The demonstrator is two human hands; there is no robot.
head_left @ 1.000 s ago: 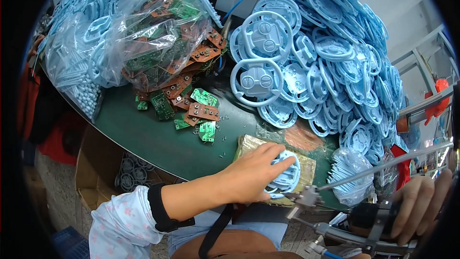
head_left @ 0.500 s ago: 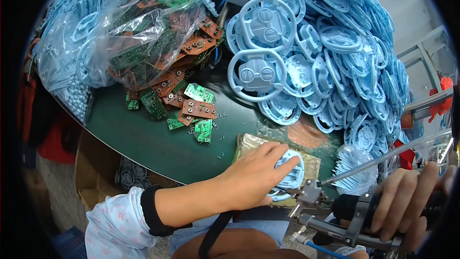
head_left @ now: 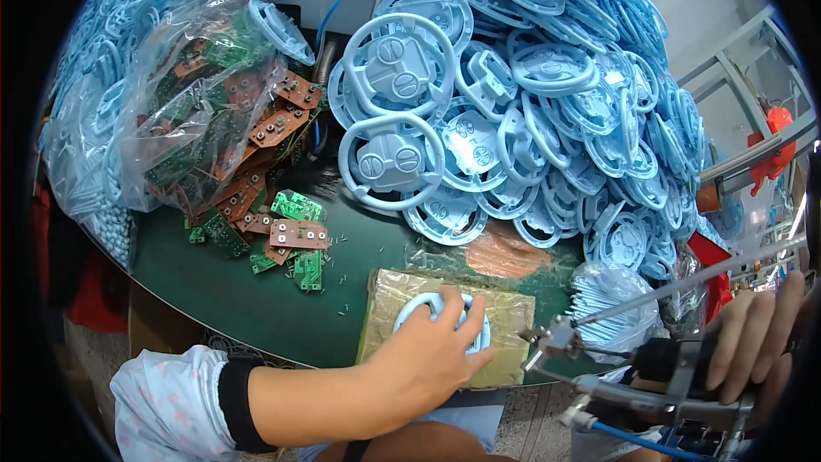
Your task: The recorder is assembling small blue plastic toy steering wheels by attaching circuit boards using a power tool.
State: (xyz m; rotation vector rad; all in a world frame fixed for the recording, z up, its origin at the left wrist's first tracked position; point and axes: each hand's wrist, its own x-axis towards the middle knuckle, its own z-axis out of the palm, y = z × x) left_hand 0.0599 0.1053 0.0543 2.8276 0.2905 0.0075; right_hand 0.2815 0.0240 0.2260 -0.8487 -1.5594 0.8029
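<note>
The left hand [head_left: 428, 359] hides most of the blue plastic wheel [head_left: 419, 306] beneath it.

Smooth pale-blue plastic wheel part [head_left: 442, 318]; taped, crinkled brown block [head_left: 505, 325]; matt green tabletop [head_left: 231, 291]

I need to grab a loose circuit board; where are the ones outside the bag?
In the head view, the loose circuit boards lie left of centre on the green table, just below the clear bag of boards.

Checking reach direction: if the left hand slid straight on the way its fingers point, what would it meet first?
Probably the clear bag of small blue parts past the tape-covered block; the left hand points rightward, though depth is unclear.
</note>
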